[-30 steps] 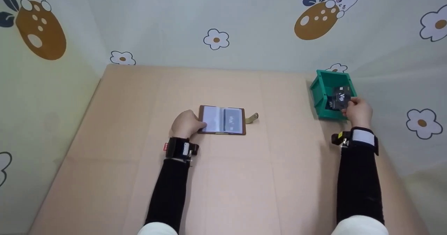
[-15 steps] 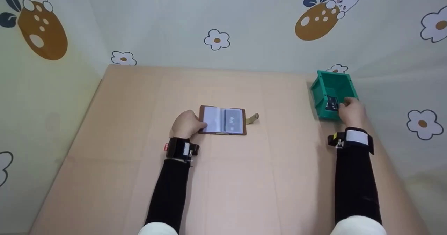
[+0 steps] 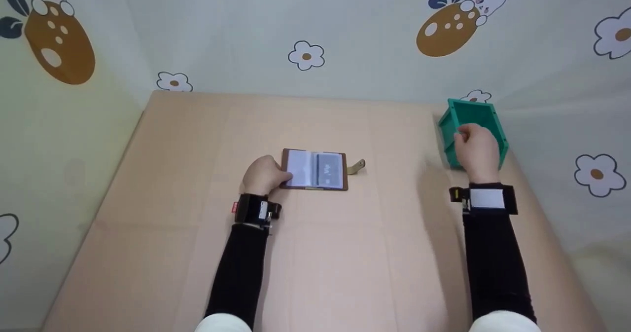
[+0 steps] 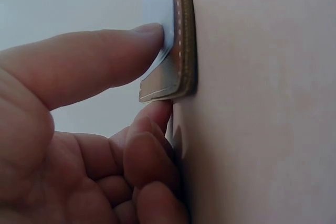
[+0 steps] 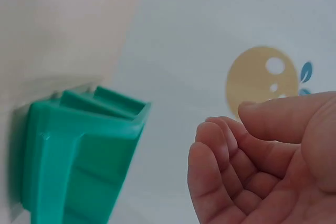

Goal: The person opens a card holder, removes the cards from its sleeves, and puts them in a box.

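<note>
An open brown card holder (image 3: 316, 169) with clear sleeves lies mid-table in the head view. A dark card (image 3: 329, 170) with pale lettering shows through its right sleeve. My left hand (image 3: 263, 174) pinches the holder's near left corner; in the left wrist view the thumb lies on the clear sleeve and fingers are under the edge. My right hand (image 3: 478, 150) is over the near part of a green bin (image 3: 451, 147), blocking much of its inside. In the right wrist view the right hand's fingers are loosely curled with nothing between thumb and fingertips, apart from the bin.
The holder's snap strap (image 3: 356, 167) sticks out to the right on the beige tabletop (image 3: 335, 253). Behind the table hangs a pale printed cloth (image 3: 365, 36), close behind the bin. More cloth borders the table's left and right sides.
My right hand has let go of a black Vip card in the bin, then risen and moved left over the bin. My left hand and the card holder stay in place.
</note>
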Demonstrator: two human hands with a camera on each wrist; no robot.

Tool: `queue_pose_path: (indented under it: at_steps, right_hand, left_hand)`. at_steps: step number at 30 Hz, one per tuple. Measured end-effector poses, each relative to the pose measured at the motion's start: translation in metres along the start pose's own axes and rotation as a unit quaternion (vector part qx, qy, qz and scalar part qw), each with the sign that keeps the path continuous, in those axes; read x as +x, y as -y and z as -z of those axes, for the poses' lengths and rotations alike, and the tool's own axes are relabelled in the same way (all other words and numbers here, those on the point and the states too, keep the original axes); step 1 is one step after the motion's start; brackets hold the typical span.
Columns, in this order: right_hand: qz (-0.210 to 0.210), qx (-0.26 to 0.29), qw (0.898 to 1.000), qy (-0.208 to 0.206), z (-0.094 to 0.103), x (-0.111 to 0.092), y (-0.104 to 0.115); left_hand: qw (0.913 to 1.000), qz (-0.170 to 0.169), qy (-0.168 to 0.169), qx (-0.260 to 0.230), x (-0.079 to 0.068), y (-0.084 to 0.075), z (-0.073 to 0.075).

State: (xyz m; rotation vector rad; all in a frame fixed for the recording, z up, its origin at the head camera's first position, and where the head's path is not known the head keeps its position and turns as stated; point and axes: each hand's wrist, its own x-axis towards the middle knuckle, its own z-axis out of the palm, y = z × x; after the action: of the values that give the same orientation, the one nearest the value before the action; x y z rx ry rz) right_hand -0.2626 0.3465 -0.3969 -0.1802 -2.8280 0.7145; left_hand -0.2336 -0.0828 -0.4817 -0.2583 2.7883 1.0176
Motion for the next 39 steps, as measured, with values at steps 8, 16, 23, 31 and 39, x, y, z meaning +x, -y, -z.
queue_pose_path:
  at_steps: [8,16,23,31,39]
  right_hand:
    - [0.078,0.012,0.996,0.045,-0.027,-0.017,0.033]
    - [0.208,-0.010,0.975,0.081,-0.067,-0.038,0.073]
    - [0.262,-0.019,0.959,0.109,-0.091,-0.053,0.099]
    - [0.281,-0.034,0.949,0.140,-0.115,-0.061,0.110]
    - [0.331,-0.056,0.928,0.164,-0.131,-0.067,0.114]
  left_hand:
    - [1.0000,0.002,0.008,0.003,0.001,-0.002,0.001]
    - [0.9999,0.011,0.012,0.002,0.002,-0.002,0.000]
    - [0.9999,0.006,0.008,0.008,0.003,-0.002,-0.001]
    - [0.9999,0.003,0.009,0.010,0.003,-0.001,0.000]
    - [0.9998,0.003,0.019,0.010,0.002,-0.002,0.002]
